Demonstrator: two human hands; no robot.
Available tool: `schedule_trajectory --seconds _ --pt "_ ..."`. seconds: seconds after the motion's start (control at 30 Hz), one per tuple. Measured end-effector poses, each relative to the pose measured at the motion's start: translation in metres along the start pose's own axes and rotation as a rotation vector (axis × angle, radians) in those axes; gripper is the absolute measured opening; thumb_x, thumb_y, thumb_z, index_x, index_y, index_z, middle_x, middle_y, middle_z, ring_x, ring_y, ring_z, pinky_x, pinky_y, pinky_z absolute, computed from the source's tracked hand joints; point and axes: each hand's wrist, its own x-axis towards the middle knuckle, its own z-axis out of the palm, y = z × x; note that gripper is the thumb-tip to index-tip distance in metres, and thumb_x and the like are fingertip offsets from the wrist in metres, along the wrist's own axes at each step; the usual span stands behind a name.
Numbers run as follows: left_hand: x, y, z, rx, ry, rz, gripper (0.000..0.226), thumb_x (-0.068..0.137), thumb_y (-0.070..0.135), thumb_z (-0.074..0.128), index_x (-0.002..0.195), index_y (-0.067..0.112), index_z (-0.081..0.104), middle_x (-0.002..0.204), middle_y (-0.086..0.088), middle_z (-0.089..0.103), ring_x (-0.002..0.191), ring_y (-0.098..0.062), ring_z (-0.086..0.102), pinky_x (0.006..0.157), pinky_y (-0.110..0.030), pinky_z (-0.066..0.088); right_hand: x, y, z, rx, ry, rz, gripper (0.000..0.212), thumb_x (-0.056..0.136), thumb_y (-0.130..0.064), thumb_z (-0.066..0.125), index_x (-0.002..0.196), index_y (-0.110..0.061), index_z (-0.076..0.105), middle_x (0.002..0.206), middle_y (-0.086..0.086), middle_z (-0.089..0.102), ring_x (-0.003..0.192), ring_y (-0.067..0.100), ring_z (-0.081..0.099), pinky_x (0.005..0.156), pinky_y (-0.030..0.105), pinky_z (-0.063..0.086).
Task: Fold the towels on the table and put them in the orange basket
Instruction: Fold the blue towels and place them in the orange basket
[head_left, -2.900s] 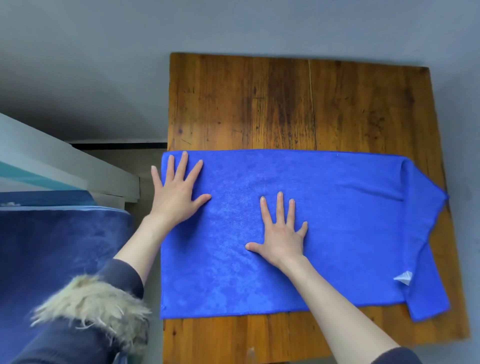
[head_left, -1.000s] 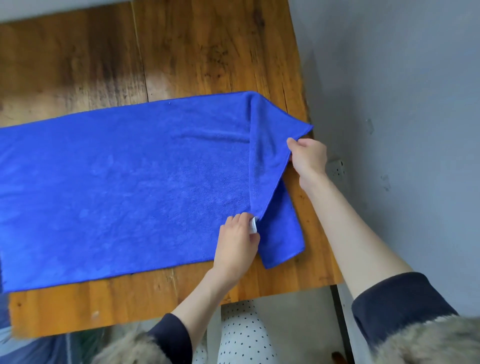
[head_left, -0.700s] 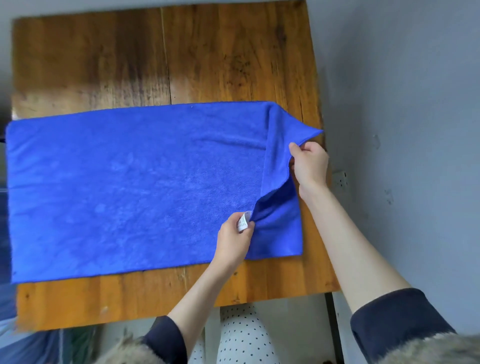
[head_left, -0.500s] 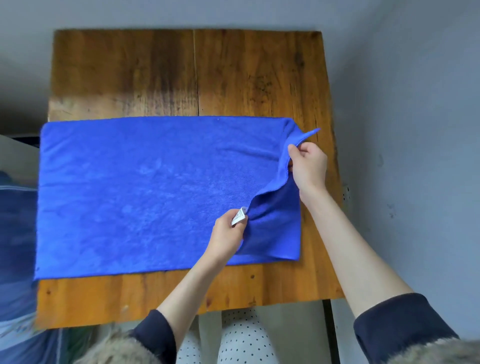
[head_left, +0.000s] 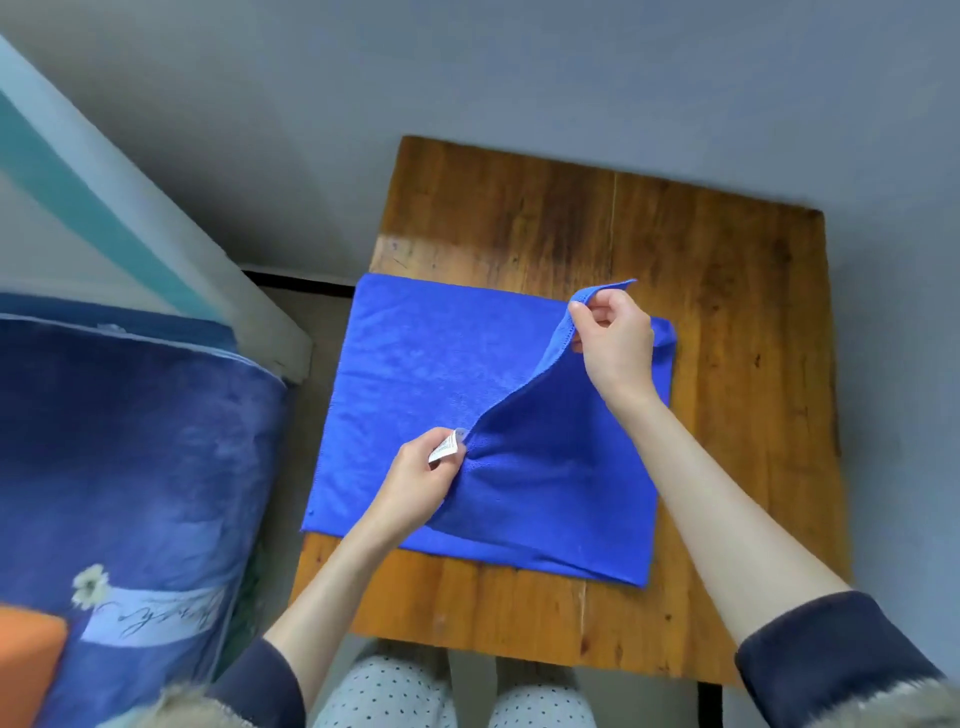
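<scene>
- Blue towel (head_left: 415, 374) lies on the wooden table (head_left: 727, 291), its left part flat and reaching the table's left edge, its right part lifted and drawn over toward the left.
- Left hand (head_left: 421, 478) has its grip pinched on the towel's near corner, where a small white label (head_left: 443, 448) sticks out between thumb and fingers.
- Right hand (head_left: 615, 343) has its grip pinched on the far corner, held above the cloth, with the hemmed edge sagging in a curve between the two hands.
- Under the raised flap the folded layer rests flat on the table, its fold line near the table's right half.
- An orange shape (head_left: 23, 660) shows at the lower left corner; whether it is the basket cannot be told.
- Beside it lies a dark blue blanket (head_left: 135, 457) with a flower print and script lettering.
- Dotted trousers (head_left: 384, 696) show below the table's near edge.
</scene>
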Motion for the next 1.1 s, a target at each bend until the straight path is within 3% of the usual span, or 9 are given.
schedule_trajectory --seconds 0.2,0.33,0.43,0.53,0.63,0.73,0.87,0.97,1.1 --pt "-0.007 -0.015 -0.059 -0.117 0.082 -0.023 0.032 0.097 0.026 0.045 0.093 -0.004 0.053 0.079 -0.011 0.048 0.071 -0.020 0.043 0.067 -0.036 0.040 -0.003 -0.038 0.074 -0.044 -0.108 -0.072 0.009 0.090 -0.017 0.058 0.086 -0.009 0.059 0.079 0.003 0.061 0.084 0.029 0.062 0.080 0.049 0.052" --pt "-0.001 -0.038 -0.079 -0.139 0.231 -0.132 0.024 0.094 0.013 0.044 0.086 -0.010 0.046 0.075 -0.010 0.042 0.068 -0.020 0.036 0.064 -0.033 0.035 -0.005 -0.041 0.116 -0.083 -0.185 -0.086 0.007 0.090 -0.017 0.057 0.083 -0.014 0.056 0.073 -0.005 0.058 0.079 0.025 0.063 0.079 0.040 0.053" --pt "0.009 -0.056 -0.087 -0.003 0.313 -0.194 0.020 0.094 0.016 0.045 0.089 -0.001 0.053 0.072 -0.006 0.046 0.069 -0.019 0.041 0.065 -0.027 0.036 -0.005 -0.031 0.138 -0.088 -0.312 -0.051 0.003 0.090 -0.017 0.055 0.092 -0.016 0.058 0.080 -0.004 0.061 0.077 0.019 0.064 0.082 0.038 0.053" --pt "0.016 -0.065 -0.092 0.180 0.399 -0.195 0.021 0.093 0.014 0.047 0.112 0.011 0.055 0.099 -0.003 0.055 0.084 -0.021 0.053 0.077 -0.028 0.040 -0.001 -0.012 0.144 -0.168 -0.411 0.011 0.022 0.092 -0.022 0.054 0.111 -0.013 0.060 0.100 0.002 0.064 0.092 0.020 0.063 0.086 0.033 0.051" --pt "0.018 -0.068 -0.090 0.372 0.451 -0.090 0.033 0.090 0.007 0.047 0.123 0.006 0.049 0.120 -0.013 0.047 0.106 -0.029 0.049 0.094 -0.032 0.036 0.003 0.013 0.129 -0.341 -0.353 -0.011 0.026 0.094 -0.023 0.050 0.114 -0.011 0.060 0.110 0.004 0.064 0.100 0.018 0.058 0.084 0.025 0.042" --pt "0.018 -0.064 -0.079 0.563 0.430 0.034 0.036 0.089 0.007 0.048 0.125 0.006 0.050 0.122 -0.013 0.047 0.110 -0.031 0.044 0.093 -0.037 0.038 0.004 0.043 0.104 -0.618 -0.285 -0.104 0.026 0.095 -0.019 0.048 0.114 -0.006 0.059 0.115 0.010 0.060 0.109 0.028 0.052 0.089 0.037 0.041" --pt "0.023 -0.064 -0.052 0.702 0.280 0.082 0.041 0.094 0.015 0.043 0.134 0.011 0.043 0.138 -0.009 0.039 0.127 -0.026 0.035 0.101 -0.036 0.034 0.002 0.082 0.069 -0.993 -0.284 -0.193 0.038 0.093 -0.025 0.051 0.126 -0.007 0.051 0.132 0.012 0.047 0.123 0.030 0.039 0.092 0.044 0.038" --pt "0.025 -0.068 -0.029 0.818 0.159 0.016 0.051 0.097 0.025 0.039 0.146 0.019 0.026 0.155 -0.006 0.016 0.138 -0.024 0.020 0.106 -0.037 0.031 -0.004 0.106 0.048 -1.105 -0.396 -0.154 0.057 0.095 -0.040 0.045 0.146 -0.023 0.027 0.156 0.005 0.017 0.143 0.026 0.014 0.108 0.049 0.027" --pt "0.029 -0.073 -0.005 0.983 0.135 -0.058 0.061 0.097 0.039 0.035 0.150 0.023 0.009 0.158 -0.006 -0.006 0.141 -0.028 0.009 0.105 -0.042 0.030 -0.003 0.132 0.028 -1.157 -0.476 -0.139 0.064 0.094 -0.057 0.028 0.148 -0.039 -0.002 0.158 -0.006 -0.012 0.145 0.024 -0.009 0.112 0.056 0.013"
